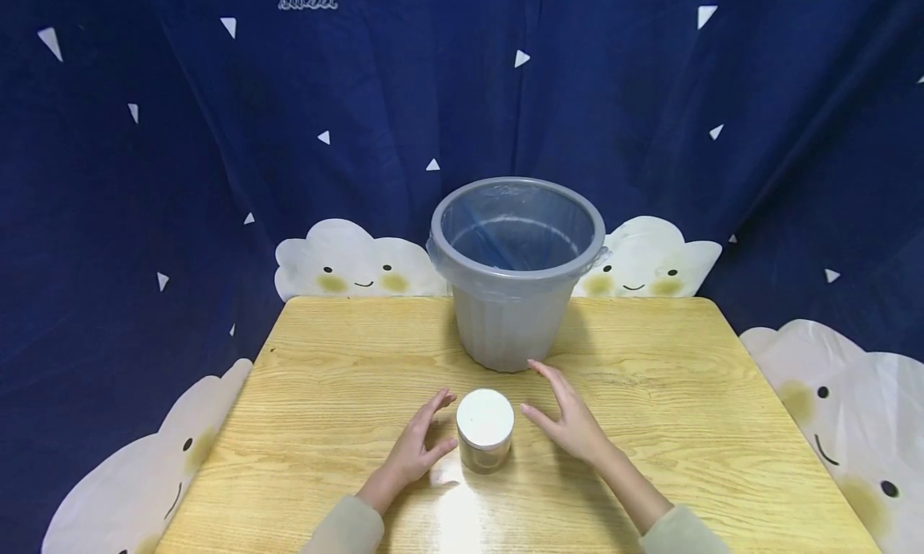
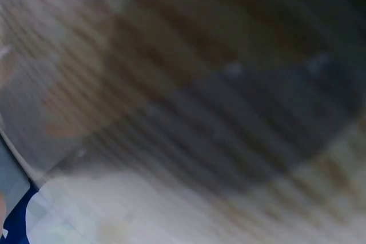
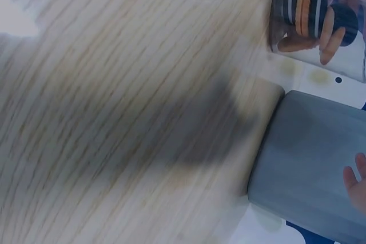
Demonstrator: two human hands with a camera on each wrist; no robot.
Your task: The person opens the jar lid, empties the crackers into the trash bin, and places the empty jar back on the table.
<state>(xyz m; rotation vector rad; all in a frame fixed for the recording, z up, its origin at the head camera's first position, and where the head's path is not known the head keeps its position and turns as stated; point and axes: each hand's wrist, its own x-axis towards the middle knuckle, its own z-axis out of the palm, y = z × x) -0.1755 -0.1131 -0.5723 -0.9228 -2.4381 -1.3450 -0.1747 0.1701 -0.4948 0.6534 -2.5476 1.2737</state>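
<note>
A clear jar (image 1: 485,450) with a white lid stands upright on the wooden table in the head view. Through its wall in the right wrist view, the jar (image 3: 314,21) shows dark and orange round pieces, like sandwich cookies. To its left is my left hand (image 1: 413,450), fingers spread, thumb tip right at the jar's side; whether it touches I cannot tell. My right hand (image 1: 570,426) hovers apart from the jar on the other side, fingers extended, holding nothing. Some right fingertips (image 3: 355,181) enter the right wrist view. The left wrist view is mostly blurred tabletop.
Behind the jar, a grey bin (image 1: 512,321) lined with a clear bag stands near the table's back edge. The wooden table (image 1: 346,361) meets a dark blue curtain (image 1: 375,97) with white triangles and smiling clouds.
</note>
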